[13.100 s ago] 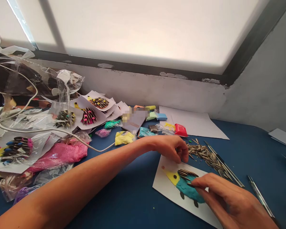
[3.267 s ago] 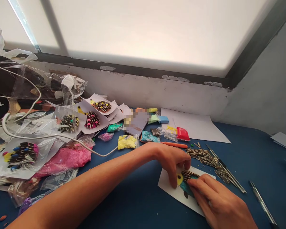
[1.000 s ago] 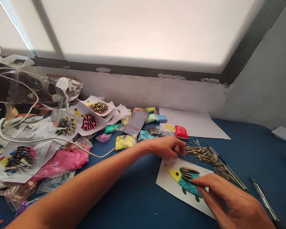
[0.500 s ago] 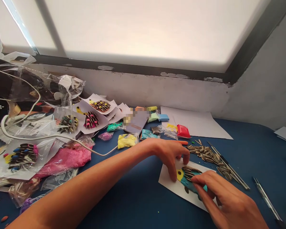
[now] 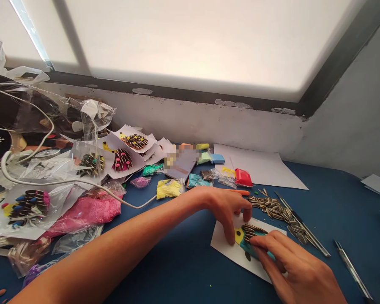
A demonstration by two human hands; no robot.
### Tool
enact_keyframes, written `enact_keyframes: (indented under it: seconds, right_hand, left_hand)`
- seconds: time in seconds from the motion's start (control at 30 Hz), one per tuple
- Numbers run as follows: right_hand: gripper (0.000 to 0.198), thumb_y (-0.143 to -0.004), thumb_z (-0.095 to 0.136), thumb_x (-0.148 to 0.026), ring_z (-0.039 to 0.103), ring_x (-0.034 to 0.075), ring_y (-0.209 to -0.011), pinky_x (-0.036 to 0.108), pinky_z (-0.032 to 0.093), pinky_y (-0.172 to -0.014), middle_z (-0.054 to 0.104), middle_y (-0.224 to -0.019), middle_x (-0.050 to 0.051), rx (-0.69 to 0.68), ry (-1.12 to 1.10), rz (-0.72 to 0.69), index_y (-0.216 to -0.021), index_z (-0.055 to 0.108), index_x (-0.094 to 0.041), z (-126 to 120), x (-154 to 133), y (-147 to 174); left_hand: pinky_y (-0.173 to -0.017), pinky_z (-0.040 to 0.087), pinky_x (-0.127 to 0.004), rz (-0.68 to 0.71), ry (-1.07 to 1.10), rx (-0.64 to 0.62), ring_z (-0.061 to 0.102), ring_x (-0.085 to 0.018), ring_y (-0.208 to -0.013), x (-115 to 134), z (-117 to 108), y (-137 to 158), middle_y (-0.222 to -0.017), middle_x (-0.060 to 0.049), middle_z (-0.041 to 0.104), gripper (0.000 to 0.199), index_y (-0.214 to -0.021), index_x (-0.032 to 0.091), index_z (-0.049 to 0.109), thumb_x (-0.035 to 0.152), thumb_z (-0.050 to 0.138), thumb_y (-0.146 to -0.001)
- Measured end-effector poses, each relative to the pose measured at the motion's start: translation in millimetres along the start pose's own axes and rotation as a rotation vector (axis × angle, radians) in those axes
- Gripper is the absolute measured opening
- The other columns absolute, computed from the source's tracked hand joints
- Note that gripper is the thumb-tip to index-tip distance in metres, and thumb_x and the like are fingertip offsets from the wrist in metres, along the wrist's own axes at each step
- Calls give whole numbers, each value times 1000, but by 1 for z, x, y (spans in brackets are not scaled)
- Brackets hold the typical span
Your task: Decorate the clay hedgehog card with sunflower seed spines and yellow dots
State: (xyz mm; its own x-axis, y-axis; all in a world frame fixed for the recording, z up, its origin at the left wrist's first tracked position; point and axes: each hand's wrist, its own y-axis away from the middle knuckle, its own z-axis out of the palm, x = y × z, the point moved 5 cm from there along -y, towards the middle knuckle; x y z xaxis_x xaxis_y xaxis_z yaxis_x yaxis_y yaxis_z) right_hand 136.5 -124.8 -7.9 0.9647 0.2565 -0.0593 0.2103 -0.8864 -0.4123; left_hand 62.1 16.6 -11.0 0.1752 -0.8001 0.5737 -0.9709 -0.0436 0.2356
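At seed-spiked teal clay (image 5: 248, 249), the right hand (image 5: 299, 266) pinches, contents hidden; the left hand (image 5: 224, 207) arches, unclenched; plastic packet (image 5: 169, 189) holds yellow clay.

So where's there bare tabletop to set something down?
Blue tabletop shows between the left forearm and the turquoise hedgehog card, bar a speck, and between the clear pen and the white paper at right. Left is crowded: other hedgehog cards, cable, pink cloth.
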Motion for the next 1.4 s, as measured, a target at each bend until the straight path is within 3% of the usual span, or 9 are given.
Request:
enact_keyframes:
  seconds: [0.27, 0.53, 0.73, 0.93, 1.03, 1.13, 1.27, 1.4]
  right_hand:
    - [23, -97, 45, -28, 68, 13, -67, 20, 52, -57, 68, -81, 0, -39, 30, 0, -93, 67, -28, 6, -1, -2]
    - [26, -96, 43, -26, 67, 13, -63, 21, 51, -53, 66, -77, 0, -79, 63, -3, -87, 67, -28, 7, -1, -1]
    - [22, -96, 44, -31, 71, 15, -66, 22, 52, -52, 72, -84, 0, -52, 76, 20, -93, 66, -29, 2, -1, -3]
    - [26, -96, 42, -36, 63, 13, -46, 23, 44, -40, 69, -70, -2, 68, 115, 57, -80, 61, -27, -21, 8, -6]
    - [29, -95, 43, -41, 66, 14, -49, 23, 46, -41, 73, -73, -2, 84, 101, 108, -82, 66, -28, -27, 21, -8]
    - [33, -94, 43, -43, 68, 16, -52, 25, 46, -41, 74, -73, -1, 77, 89, 181, -80, 69, -28, -26, 34, -12]
    - [33, -93, 43, -39, 68, 17, -59, 27, 46, -46, 74, -77, 1, -20, 55, 201, -81, 71, -27, -16, 48, -32]
    - [37, -95, 37, -24, 68, 16, -72, 27, 49, -59, 72, -89, 3, -221, 38, 109, -96, 74, -28, 4, 51, -58]
  left_hand:
    - [-106, 34, -32, -12, -11, -5, 26, -25, -140, 1, 0, 1, -102, -2, 55, 53, -107, 20, 55, 17, 78, -59]
    - [-98, 40, -33, -21, -17, -20, 50, -26, -118, 2, 0, 0, -103, -2, 55, 56, -110, 18, 55, 18, 78, -59]
    - [-103, 37, -34, -8, -13, 2, 37, -28, -132, 0, 0, 0, -102, -1, 55, 52, -105, 21, 55, 19, 77, -59]
    - [-110, 30, -35, -6, -13, 2, 26, -26, -141, 2, -1, 0, -98, -1, 55, 50, -102, 20, 56, 16, 79, -58]
    - [-108, 34, -33, -9, 17, -2, 28, -25, -140, 1, -3, 3, -99, -2, 55, 49, -100, 20, 55, 17, 79, -58]
    - [-98, 43, -31, -19, 98, -13, 41, -26, -131, 1, -6, 7, -99, -2, 55, 42, -97, 19, 53, 24, 76, -63]
    - [-88, 47, -30, -81, 141, -4, 58, -21, -106, 2, -8, 9, -87, 1, 55, 30, -96, 18, 50, 12, 61, -69]
    - [-81, 47, -25, -82, 98, 18, 55, -21, -110, 5, -8, 8, -82, 1, 56, 29, -91, 18, 52, 4, 55, -66]
